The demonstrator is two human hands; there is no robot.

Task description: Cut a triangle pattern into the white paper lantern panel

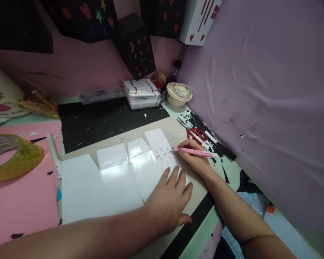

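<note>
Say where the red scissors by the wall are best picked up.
Probably by the handle loops of the red scissors, from above on the near side: they lie flat, loops nearest the right hand, blades pointing away to the back-left.

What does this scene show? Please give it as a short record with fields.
Left hand: open, palm down, flat on the white card
Right hand: grips a pink pen-like tool, its tip at the cut-out pattern on the card's end panel
Under the card: beige board
Right of the hands: red scissors among black paper scraps
Left side: pink sheet, yellow-green tape roll, white pen
Back: box of markers, cream bowl
</note>
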